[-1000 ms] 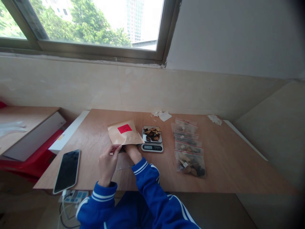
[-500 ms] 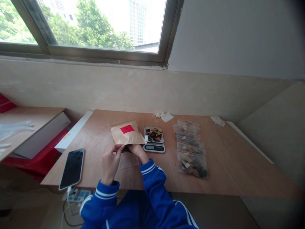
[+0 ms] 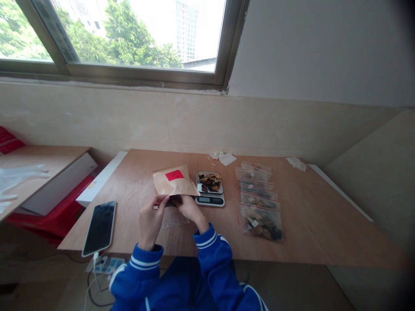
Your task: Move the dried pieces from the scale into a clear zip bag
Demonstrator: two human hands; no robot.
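A brown kraft paper pouch point(image 3: 165, 185) with a red label lies with its mouth toward me. My left hand point(image 3: 151, 220) pinches the near edge of that mouth. My right hand point(image 3: 189, 208) reaches into the opening; its fingertips are hidden inside, so whether they grip anything does not show. Just right of the pouch stands a small digital scale point(image 3: 210, 200), its pan heaped with dried brown slices point(image 3: 210, 182). A clear plastic bag point(image 3: 175, 219) lies flat on the table below the pouch, partly behind my hands.
Several zip bags with dried slices point(image 3: 262, 222) overlap in a column to the right. A phone point(image 3: 99, 228) on a charging cable lies at the left edge. White scraps point(image 3: 227, 158) sit by the wall. Another table point(image 3: 42, 152) holds a clear glove at far left.
My right hand has drawn slightly back out of the pouch, and its forearm has shifted a little right. The left hand keeps its pinch on the pouch edge.
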